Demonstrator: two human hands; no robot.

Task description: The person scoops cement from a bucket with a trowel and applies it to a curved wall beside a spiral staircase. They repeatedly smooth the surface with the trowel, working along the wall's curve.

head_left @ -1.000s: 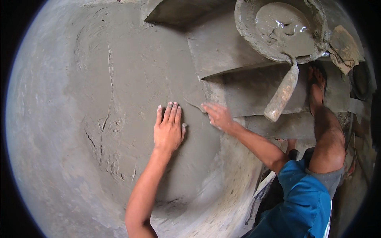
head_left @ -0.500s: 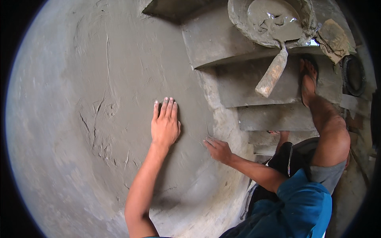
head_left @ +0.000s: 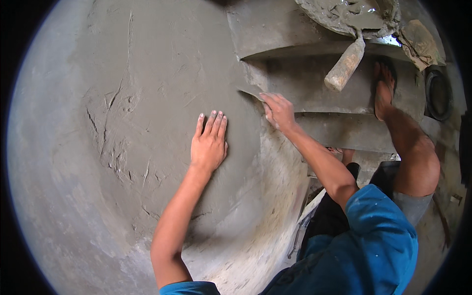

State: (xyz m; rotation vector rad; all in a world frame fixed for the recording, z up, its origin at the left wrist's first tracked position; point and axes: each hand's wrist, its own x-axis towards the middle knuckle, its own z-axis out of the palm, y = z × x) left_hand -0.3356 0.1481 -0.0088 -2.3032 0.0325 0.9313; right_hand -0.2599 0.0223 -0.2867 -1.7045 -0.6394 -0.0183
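Thin, flat, grey scraper (head_left: pixel 251 92): lying near the right edge of the wall, where the wall is meeting the steps; its blade is reaching leftward onto the grey, wet-looking plaster (head_left: pixel 167 64).

Right hand (head_left: pixel 278 111): grasping the scraper between thumb and bent fingers.

Left hand (head_left: pixel 209 142): holding nothing; spreading palm-down over the plaster, fingers extended and pointing up, apparently resting on it.

Plaster surface: showing a long ridged crease and smaller gouges left of the left hand; paler, smoother wall (head_left: pixel 44 147) is bordering it on the left.

Grey concrete steps (head_left: pixel 319 91): descending along the wall's right edge.

Round, cement-caked container (head_left: pixel 322 18): sitting on an upper step by its front edge, holding wet grey cement (head_left: pixel 364 18); partly out of view.

Crusted, pale brown tool handle (head_left: pixel 345 66): projecting from the container over that step's front edge.

Crumpled brown sheet (head_left: pixel 419 44): lying right of the container.

Person's foot (head_left: pixel 384 93): standing on a lower step.
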